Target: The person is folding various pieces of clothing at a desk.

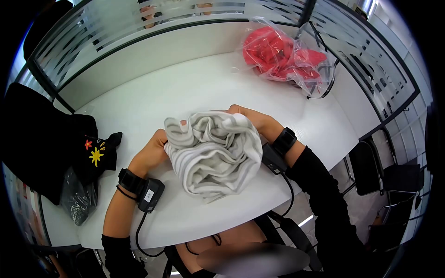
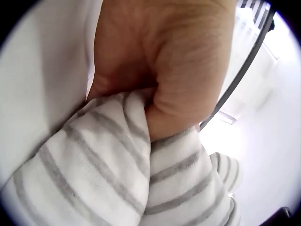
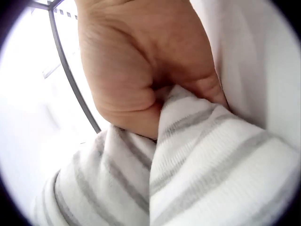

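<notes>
A bunched-up white and grey striped cloth [image 1: 218, 160] is held up over the middle of the white table in the head view, its folds gathered in loose rolls. My left hand [image 1: 152, 150] grips its left side. On the far right side, my right hand [image 1: 252, 119] holds the same bundle. In the left wrist view, the thumb of my left hand [image 2: 164, 61] presses into a fold of the striped fabric [image 2: 99, 160]. The right wrist view has my right hand [image 3: 141, 66] with its thumb tucked between two folds. Most other fingers are hidden by cloth.
Clear plastic bags with red contents [image 1: 278, 53] lie at the table's back right. Black fabric with a yellow and red flower pattern [image 1: 96, 155] sits at the left, beside a dark plastic bag [image 1: 79, 199]. Low partitions [image 1: 185, 44] edge the white table [image 1: 153, 97].
</notes>
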`<action>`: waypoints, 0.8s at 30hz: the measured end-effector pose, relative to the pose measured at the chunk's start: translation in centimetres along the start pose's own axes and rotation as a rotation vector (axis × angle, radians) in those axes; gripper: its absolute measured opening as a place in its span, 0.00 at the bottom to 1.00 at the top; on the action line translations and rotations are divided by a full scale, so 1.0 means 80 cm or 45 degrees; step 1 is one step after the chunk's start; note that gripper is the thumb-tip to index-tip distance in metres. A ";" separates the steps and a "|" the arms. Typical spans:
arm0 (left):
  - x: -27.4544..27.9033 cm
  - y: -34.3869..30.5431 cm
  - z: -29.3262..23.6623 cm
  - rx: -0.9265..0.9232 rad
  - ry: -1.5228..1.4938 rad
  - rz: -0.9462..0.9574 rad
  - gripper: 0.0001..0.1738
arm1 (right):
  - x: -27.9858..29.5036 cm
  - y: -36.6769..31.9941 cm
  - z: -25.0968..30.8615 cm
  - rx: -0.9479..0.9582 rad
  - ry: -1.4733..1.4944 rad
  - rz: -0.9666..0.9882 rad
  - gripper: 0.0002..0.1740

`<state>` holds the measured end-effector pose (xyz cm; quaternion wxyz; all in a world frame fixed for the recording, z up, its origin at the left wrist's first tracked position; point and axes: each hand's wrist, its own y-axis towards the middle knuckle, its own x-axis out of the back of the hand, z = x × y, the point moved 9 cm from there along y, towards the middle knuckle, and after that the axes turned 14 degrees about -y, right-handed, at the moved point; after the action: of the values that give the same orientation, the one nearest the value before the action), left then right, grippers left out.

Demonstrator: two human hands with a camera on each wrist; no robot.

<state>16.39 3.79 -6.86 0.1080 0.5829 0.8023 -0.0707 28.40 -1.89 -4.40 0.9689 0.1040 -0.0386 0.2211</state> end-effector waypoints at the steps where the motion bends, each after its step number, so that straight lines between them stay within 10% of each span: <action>1: -0.006 0.001 -0.006 -0.003 -0.005 -0.024 0.15 | -0.005 0.001 0.008 0.109 0.065 0.052 0.06; 6: -0.018 0.004 -0.017 -0.104 -0.028 0.157 0.06 | -0.012 0.005 0.009 0.157 0.107 0.112 0.08; 10: -0.024 -0.001 -0.031 -0.168 0.015 0.083 0.08 | 0.003 -0.006 -0.012 -0.383 -0.230 -0.080 0.15; 14: -0.006 0.001 -0.016 -0.134 0.106 0.050 0.23 | 0.012 -0.007 0.011 -0.032 -0.589 -0.157 0.23; 16: 0.006 0.005 0.003 0.021 -0.125 -0.070 0.32 | 0.013 -0.016 -0.034 -0.507 0.016 -0.245 0.28; 24: 0.009 0.014 0.009 0.120 -0.482 -0.311 0.40 | 0.013 -0.006 -0.042 -0.564 0.253 -0.314 0.38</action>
<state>17.33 4.66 -7.70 0.2199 0.4620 0.8281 -0.2288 29.64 -1.13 -7.66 0.9867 -0.1289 0.0221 0.0965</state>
